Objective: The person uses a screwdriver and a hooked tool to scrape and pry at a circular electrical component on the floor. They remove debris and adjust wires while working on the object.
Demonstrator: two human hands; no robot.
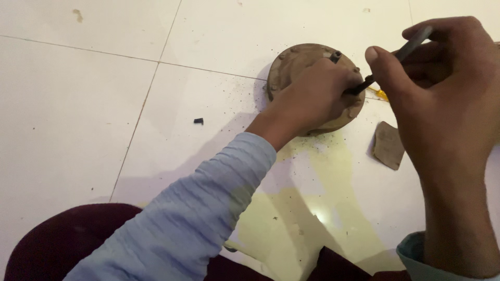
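Observation:
A round brown metal disc (292,62) with bolt heads around its rim lies on the white tiled floor. My left hand (317,96) rests on top of it, fingers closed over its middle, with a small dark cylindrical piece (336,55) showing just above the knuckles. My right hand (442,88) grips a dark slim tool (411,46) like a pen. The tool's tip reaches down to the fingers of my left hand at the disc's right side.
A flat brown scrap (388,145) lies on the floor right of the disc. A yellow bit (381,94) shows beside the rim. A small black fragment (198,121) sits to the left. Dark grit is scattered around. My knees in dark red cloth (57,239) fill the bottom edge.

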